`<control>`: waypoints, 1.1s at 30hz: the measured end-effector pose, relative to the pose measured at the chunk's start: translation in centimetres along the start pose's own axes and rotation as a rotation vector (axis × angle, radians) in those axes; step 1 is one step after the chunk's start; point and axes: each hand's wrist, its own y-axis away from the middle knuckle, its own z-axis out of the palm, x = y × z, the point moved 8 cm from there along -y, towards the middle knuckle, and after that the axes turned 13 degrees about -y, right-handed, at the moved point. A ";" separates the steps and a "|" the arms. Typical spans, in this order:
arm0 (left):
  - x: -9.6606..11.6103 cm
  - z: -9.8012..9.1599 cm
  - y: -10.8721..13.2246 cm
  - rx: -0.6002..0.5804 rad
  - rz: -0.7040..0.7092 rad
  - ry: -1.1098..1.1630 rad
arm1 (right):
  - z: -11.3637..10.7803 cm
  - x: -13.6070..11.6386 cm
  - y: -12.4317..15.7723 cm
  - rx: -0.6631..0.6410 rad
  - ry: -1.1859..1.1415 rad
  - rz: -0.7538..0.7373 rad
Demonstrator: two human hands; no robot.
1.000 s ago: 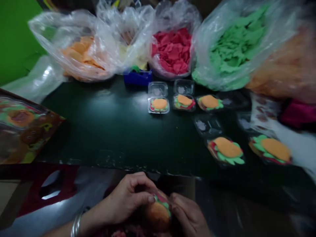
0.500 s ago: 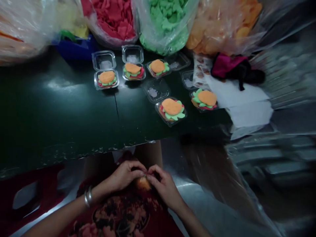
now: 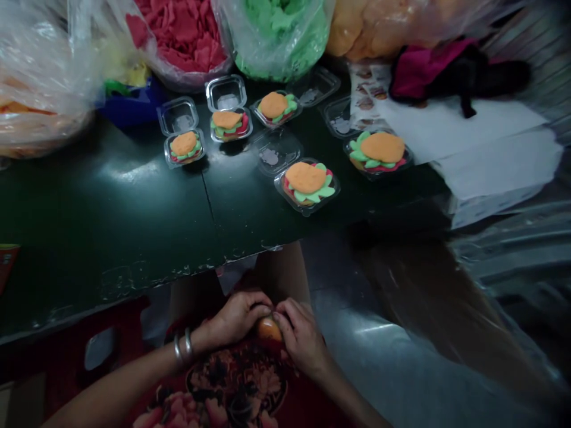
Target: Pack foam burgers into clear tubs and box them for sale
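Grip narrow, fingertips nearly meeting, the bare left hand and bare right hand hold a small, glossy, rounded orange piece above the lap, just in front of the dark green surface. The fingers cover much of it, and from my remote post I cannot tell whether it sits in a clear box of its own. Beyond, five clear plastic hinged boxes rest on the surface, three in a rear row and two nearer the right end, each holding a soft-looking toy burger with an orange top, green leaf shapes and red edging. By my judgement, those five are filled and set out but none is closed: every clear plastic lid I see is folded back. The piece in hand is apart from that group, and how complete it is stays hidden from me. Behind them, clear plastic bags bulge with soft red pieces and soft green pieces; two silver bangles circle the left wrist.
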 end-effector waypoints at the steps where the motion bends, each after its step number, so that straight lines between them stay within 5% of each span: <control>1: 0.1 -0.1 0.1 0.002 0.003 -0.014 | 0.1 -0.1 0.1 0.007 -0.007 -0.004; 7: -1.3 0.2 -1.0 -0.117 -0.134 0.158 | 0.6 1.2 0.0 -0.010 -0.190 0.133; 11: -0.6 -0.4 -2.5 -0.130 -0.124 0.246 | -0.9 1.0 -1.2 -0.019 -0.213 0.137; 15: 2.5 -2.0 -1.7 -0.022 -0.044 0.353 | -5.0 -1.0 -1.3 0.061 -0.217 0.093; 17: 4.8 -2.6 -0.4 -0.054 0.033 0.350 | -6.9 -2.9 -1.2 0.101 -0.269 0.074; 20: 8.6 -3.8 1.9 -0.166 0.180 0.289 | -7.4 -7.2 -2.5 -0.004 -0.331 0.051; 23: 10.0 -7.0 3.4 -0.098 0.221 0.369 | -6.4 -11.6 -5.9 -0.130 -0.379 0.027; 26: 8.2 -11.9 4.7 0.183 0.173 0.691 | -4.7 -15.2 -9.9 -0.154 -0.413 -0.034; 33: 3.6 -19.3 9.1 0.602 0.253 1.028 | 5.4 -17.1 -13.1 -0.465 -0.451 -0.026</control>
